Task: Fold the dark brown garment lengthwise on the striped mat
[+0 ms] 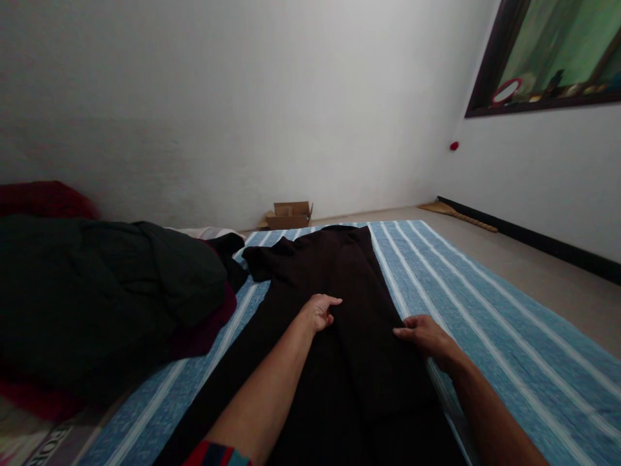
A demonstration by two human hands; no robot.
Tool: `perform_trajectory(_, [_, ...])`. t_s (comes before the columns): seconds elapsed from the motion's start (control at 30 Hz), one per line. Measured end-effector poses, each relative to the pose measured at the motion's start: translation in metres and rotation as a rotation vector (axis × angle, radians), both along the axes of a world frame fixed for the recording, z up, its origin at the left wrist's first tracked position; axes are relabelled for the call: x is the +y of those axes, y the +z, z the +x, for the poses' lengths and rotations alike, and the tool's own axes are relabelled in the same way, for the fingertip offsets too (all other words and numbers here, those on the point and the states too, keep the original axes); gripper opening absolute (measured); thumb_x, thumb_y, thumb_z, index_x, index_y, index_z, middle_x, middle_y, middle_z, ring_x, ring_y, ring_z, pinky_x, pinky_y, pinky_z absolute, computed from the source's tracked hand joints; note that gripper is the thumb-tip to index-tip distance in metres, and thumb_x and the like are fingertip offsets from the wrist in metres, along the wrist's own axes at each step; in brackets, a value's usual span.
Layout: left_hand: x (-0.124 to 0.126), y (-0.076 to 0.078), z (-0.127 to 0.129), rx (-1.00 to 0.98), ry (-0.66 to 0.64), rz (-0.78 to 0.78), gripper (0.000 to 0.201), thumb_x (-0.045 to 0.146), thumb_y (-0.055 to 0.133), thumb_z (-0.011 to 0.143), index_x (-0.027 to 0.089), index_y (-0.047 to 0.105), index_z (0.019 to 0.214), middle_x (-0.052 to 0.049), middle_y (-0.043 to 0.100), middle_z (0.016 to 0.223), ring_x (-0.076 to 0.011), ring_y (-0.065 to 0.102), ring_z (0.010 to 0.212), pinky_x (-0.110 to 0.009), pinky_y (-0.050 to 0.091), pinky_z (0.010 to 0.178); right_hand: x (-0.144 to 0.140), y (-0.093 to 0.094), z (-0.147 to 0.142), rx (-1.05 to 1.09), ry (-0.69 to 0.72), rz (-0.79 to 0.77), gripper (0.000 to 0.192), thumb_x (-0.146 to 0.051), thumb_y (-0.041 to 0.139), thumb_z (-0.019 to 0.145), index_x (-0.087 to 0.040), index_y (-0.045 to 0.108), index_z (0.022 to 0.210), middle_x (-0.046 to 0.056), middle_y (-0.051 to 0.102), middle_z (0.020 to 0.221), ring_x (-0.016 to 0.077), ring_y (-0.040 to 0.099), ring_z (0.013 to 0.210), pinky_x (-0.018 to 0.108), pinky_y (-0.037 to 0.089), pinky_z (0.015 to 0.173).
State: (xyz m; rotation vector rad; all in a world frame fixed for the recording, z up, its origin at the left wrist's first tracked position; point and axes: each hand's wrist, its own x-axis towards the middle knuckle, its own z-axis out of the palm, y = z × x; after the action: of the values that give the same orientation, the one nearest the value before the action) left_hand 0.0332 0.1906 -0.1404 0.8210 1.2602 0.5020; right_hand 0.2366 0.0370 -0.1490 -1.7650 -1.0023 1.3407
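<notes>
A dark, brownish-black garment point(310, 278) lies spread lengthwise on a blue striped cloth point(427, 278). What looks like a short sleeve sticks out at its far left, and its near end runs out of view. My left hand point(320, 312) is on the middle of the garment, fingers curled in and thumb stretched out, apparently pinching the fabric. At the garment's right edge, my right hand point(427, 333) is closed with thumb and fingers together on the cloth's border. A lengthwise fold or crease shows between the two hands.
A heap of clothes point(107, 291), dark green on top with maroon and red beneath, is piled at the left. Beyond the striped cloth stands an open cardboard box point(290, 217) by the white wall. A window point(553, 58) with a round red-rimmed mirror point(507, 92) is at the upper right.
</notes>
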Motion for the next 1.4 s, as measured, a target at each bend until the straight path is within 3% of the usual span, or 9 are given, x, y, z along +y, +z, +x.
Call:
perform_trajectory(0.17, [-0.012, 0.001, -0.001, 0.057, 0.044, 0.029, 0.02, 0.014, 0.067, 0.071, 0.016, 0.047, 0.068, 0.005, 0.049, 0.049, -0.0049, 0.039, 0.034, -0.015, 0.027, 0.033, 0.0, 0.001, 0.001, -0.053, 0.008, 0.007, 0.027, -0.036, 0.06, 0.069, -0.018, 0.045, 0.055, -0.005, 0.044, 0.042, 0.0078, 0.04, 0.037, 0.02, 0.023, 0.036])
perform_trajectory(0.5, [-0.032, 0.002, -0.002, 0.137, 0.071, 0.078, 0.032, 0.017, 0.069, 0.07, 0.019, 0.038, 0.063, 0.01, 0.036, 0.043, -0.0028, 0.029, 0.031, -0.017, 0.028, 0.036, -0.003, 0.0, 0.004, -0.117, 0.094, -0.038, 0.023, -0.032, 0.058, 0.074, -0.018, 0.049, 0.058, -0.004, 0.046, 0.043, 0.0093, 0.043, 0.035, 0.02, 0.028, 0.033])
perform_trajectory(0.77, [-0.06, 0.005, -0.011, 0.132, -0.068, 0.035, 0.028, 0.021, 0.07, 0.069, 0.018, 0.043, 0.072, 0.005, 0.049, 0.051, -0.0055, 0.041, 0.035, -0.016, 0.027, 0.036, -0.005, 0.005, 0.004, -0.134, 0.136, -0.05, 0.021, -0.029, 0.057, 0.076, -0.018, 0.049, 0.06, -0.005, 0.046, 0.04, 0.0086, 0.04, 0.03, 0.02, 0.027, 0.029])
perform_trajectory(1.03, [-0.09, 0.012, -0.012, 0.155, -0.128, 0.025, 0.031, 0.021, 0.067, 0.071, 0.018, 0.043, 0.091, 0.003, 0.057, 0.06, -0.0109, 0.054, 0.042, -0.016, 0.03, 0.037, -0.007, 0.007, 0.008, -0.173, 0.166, -0.084, 0.025, -0.027, 0.057, 0.076, -0.019, 0.044, 0.056, -0.005, 0.044, 0.034, 0.0102, 0.042, 0.027, 0.02, 0.025, 0.028])
perform_trajectory(1.23, [-0.112, 0.022, -0.017, 0.133, -0.262, 0.03, 0.013, 0.015, 0.06, 0.074, 0.013, 0.052, 0.084, -0.006, 0.064, 0.066, -0.0127, 0.058, 0.044, -0.017, 0.028, 0.033, -0.008, 0.004, 0.014, -0.177, 0.245, -0.11, 0.025, -0.029, 0.057, 0.077, -0.02, 0.045, 0.057, -0.004, 0.045, 0.032, 0.0122, 0.045, 0.028, 0.02, 0.027, 0.028])
perform_trajectory(1.4, [-0.124, 0.019, -0.02, 0.273, -0.302, 0.142, 0.016, 0.016, 0.058, 0.075, 0.018, 0.043, 0.081, -0.002, 0.061, 0.053, -0.0165, 0.061, 0.044, -0.017, 0.029, 0.033, -0.009, 0.006, 0.017, -0.185, 0.282, -0.129, 0.027, -0.03, 0.057, 0.077, -0.02, 0.042, 0.056, -0.003, 0.047, 0.032, 0.0113, 0.043, 0.027, 0.019, 0.027, 0.028])
